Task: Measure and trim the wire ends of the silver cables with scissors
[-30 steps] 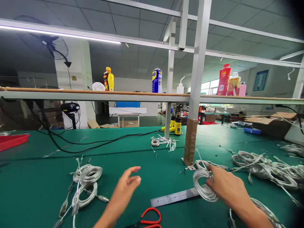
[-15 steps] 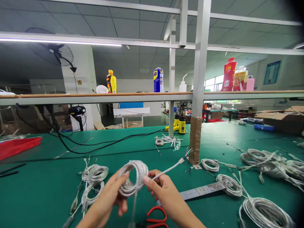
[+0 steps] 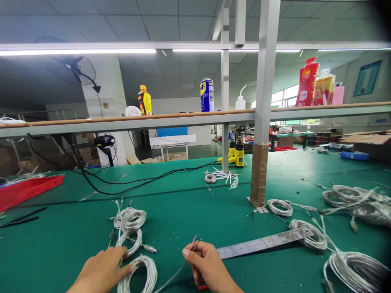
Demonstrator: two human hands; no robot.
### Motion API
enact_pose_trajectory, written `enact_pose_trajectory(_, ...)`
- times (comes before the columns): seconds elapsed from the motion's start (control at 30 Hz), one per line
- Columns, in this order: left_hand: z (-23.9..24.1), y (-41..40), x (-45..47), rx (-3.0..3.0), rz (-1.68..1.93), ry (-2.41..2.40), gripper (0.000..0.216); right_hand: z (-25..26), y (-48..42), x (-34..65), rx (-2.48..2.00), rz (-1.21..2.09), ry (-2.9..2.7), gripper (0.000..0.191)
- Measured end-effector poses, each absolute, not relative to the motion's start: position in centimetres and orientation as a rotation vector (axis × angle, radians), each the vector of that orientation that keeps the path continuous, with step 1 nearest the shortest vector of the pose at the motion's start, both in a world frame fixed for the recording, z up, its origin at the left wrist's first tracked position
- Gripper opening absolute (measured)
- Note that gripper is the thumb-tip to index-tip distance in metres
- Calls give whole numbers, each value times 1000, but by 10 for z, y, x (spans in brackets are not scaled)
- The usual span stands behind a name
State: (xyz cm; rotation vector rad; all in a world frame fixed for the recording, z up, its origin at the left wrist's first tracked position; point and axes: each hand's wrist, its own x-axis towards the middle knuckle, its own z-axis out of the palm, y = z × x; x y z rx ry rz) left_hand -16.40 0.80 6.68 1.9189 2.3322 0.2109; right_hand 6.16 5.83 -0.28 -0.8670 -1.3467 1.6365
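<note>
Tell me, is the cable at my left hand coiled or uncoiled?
Mostly coiled: the cable lies in round loops, with one end reaching the right hand.

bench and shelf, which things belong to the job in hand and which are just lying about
Likely in the job: cable coil at the left hand, cable end in the right hand, perhaps the steel ruler.
Probably just lying about: yellow-capped bottle, blue can, red bottle.

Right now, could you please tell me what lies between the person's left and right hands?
In the head view, a silvery cable coil lies there by the left hand, and a lead slants across the green tabletop to the right hand.
</note>
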Motion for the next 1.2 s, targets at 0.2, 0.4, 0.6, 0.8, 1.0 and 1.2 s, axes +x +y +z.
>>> enact_pose_trajectory(0.2,71,19,-85,2099,457,2026,31,-12,69,78,-910,1475,-1310,50)
enact_pose_trajectory(0.4,24,32,-31,2044,621,1833,26,-15,71,89,-804,1563,-1184,40)
enact_pose_trajectory(0.6,14,32,-30,1963,1002,1652,20,-14,72,93,-749,1592,-1140,39)
enact_pose_trajectory(0.8,11,41,-40,1609,1039,1350,29,2,68,101,-753,1348,-1456,26)
enact_pose_trajectory(1.0,2,39,-40,1687,998,1337,33,9,62,101,-817,1028,-1614,27)
enact_pose_trajectory(1.2,8,33,-35,1953,1110,1353,25,-3,69,94,-922,1501,-1290,41)
